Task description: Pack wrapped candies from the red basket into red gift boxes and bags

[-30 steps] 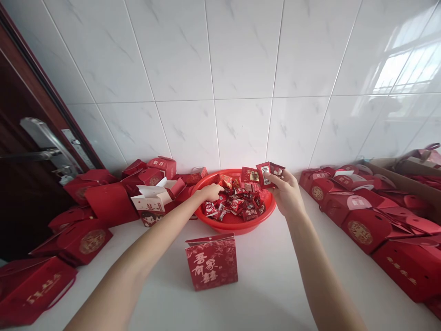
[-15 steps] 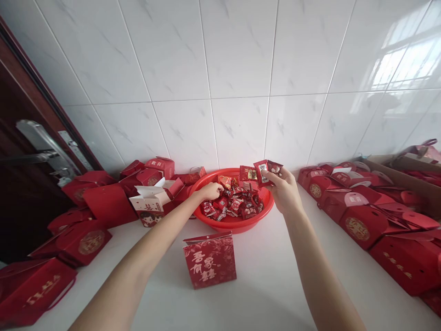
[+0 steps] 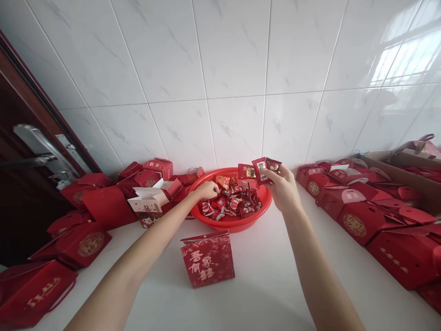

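My right hand [image 3: 283, 183] is closed on several red candy packets [image 3: 261, 169], fanned out above the right rim of a red plastic basket [image 3: 237, 225]. Wrapped candies [image 3: 236, 204] in red, white and brown lie inside the basket. Over its left side, my left hand [image 3: 206, 191] has its fingers curled together at the candies; what they hold, if anything, is hidden. In front of the basket a red paper box [image 3: 208, 259] with white characters stands upright on the white table [image 3: 255, 285], its top slightly parted.
Red gift boxes [image 3: 91, 241] are grouped on the left, beside an open white-and-red box [image 3: 148, 204]. Rows of red boxes [image 3: 356, 218] line the right, with a cardboard carton [image 3: 374, 161] behind. A tiled wall [image 3: 237, 128] rises at the back; a door handle [image 3: 41, 151] is at left.
My left hand has drawn back slightly toward the left within the basket. The right hand keeps hold of the packets in nearly the same place. The whole view has shifted a little.
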`<action>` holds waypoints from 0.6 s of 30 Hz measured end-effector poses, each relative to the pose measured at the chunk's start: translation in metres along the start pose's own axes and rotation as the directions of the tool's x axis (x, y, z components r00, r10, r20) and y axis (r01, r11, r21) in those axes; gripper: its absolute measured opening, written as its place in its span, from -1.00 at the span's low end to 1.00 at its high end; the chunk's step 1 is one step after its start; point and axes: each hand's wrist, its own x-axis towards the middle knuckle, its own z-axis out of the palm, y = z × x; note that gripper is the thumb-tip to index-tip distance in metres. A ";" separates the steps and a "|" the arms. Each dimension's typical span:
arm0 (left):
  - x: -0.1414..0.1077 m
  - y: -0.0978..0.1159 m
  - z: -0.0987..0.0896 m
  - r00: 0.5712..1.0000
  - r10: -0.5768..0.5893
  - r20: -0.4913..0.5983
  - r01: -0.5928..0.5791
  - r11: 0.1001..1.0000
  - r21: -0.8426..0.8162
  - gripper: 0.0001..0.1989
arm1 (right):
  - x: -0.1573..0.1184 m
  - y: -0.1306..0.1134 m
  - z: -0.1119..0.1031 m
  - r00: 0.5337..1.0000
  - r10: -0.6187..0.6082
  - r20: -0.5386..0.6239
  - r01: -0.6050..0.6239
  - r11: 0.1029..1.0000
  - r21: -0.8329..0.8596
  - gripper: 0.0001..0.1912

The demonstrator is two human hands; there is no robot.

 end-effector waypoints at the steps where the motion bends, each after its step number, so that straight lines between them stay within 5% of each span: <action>1: -0.002 0.005 0.000 0.999 0.030 0.018 -0.030 1.000 -0.007 -0.67 | 0.000 0.000 0.000 1.000 0.001 0.000 -0.001 1.000 0.000 -0.70; 7: -0.015 0.042 0.006 0.949 0.172 0.264 -0.191 0.980 0.048 -0.81 | 0.000 0.001 0.002 1.000 0.000 0.015 0.001 1.000 -0.016 -0.69; 11: -0.017 0.054 0.011 0.945 0.154 0.287 -0.212 0.960 0.181 -0.92 | -0.001 0.001 0.001 1.000 -0.006 0.022 0.006 1.000 -0.021 -0.72; 18: -0.020 0.059 0.012 0.954 0.121 0.274 -0.177 0.967 0.186 -0.93 | -0.003 0.001 0.003 1.000 0.014 0.015 -0.014 1.000 -0.012 -0.73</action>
